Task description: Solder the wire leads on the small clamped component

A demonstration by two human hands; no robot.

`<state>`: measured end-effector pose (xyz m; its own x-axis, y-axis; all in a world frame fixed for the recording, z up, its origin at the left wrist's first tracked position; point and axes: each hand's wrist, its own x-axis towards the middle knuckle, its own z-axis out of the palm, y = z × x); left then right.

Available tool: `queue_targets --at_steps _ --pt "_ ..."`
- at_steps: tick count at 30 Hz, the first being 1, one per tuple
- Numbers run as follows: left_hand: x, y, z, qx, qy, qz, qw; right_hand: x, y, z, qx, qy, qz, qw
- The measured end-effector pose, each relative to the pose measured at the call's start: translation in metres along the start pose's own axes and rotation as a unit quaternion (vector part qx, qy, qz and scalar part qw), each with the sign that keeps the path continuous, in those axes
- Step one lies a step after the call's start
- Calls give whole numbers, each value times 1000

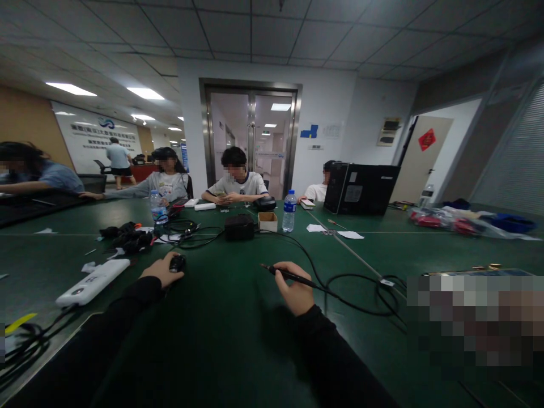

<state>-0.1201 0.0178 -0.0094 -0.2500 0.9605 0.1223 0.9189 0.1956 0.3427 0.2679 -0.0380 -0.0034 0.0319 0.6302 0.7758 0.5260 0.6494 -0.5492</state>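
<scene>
My right hand [296, 287] is closed in a pen grip around a slim black soldering iron [293, 276]. Its thin tip points left above the green table [221, 317], and its black cable [340, 303] trails off to the right. On the left, my left hand [162, 271] has its fingers around a small dark rounded object [177, 262], whose kind I cannot make out. A black box [239, 227] stands farther back, with a small open cardboard box [267, 221] beside it.
A white power strip [93, 281] lies left of my left arm. Black cables and dark bundles [127, 237] sit behind it. Two water bottles [289, 211] stand upright, and a black computer case [361, 188] is at back right. Several people sit around the table. The right foreground is pixelated.
</scene>
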Motion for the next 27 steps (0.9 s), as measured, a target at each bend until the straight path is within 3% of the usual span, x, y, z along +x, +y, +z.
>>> queue_targets --at_steps 3,8,15,19,22,27 --pt "-22 39 9 11 -58 42 997 -1 2 1 8 5 8 1000" --pt "-63 101 24 -25 -84 80 993 -2 3 1 21 -2 26 999" --pt "-98 160 41 -44 -88 104 990 -2 3 1 27 -2 36 999" --pt "-115 176 51 -82 -83 116 986 -1 3 1 22 1 36 999" --pt "-121 177 57 -168 -66 114 977 0 2 1 17 2 40 999" --pt "-87 164 61 -321 -78 36 943 2 0 1 15 7 35 999"
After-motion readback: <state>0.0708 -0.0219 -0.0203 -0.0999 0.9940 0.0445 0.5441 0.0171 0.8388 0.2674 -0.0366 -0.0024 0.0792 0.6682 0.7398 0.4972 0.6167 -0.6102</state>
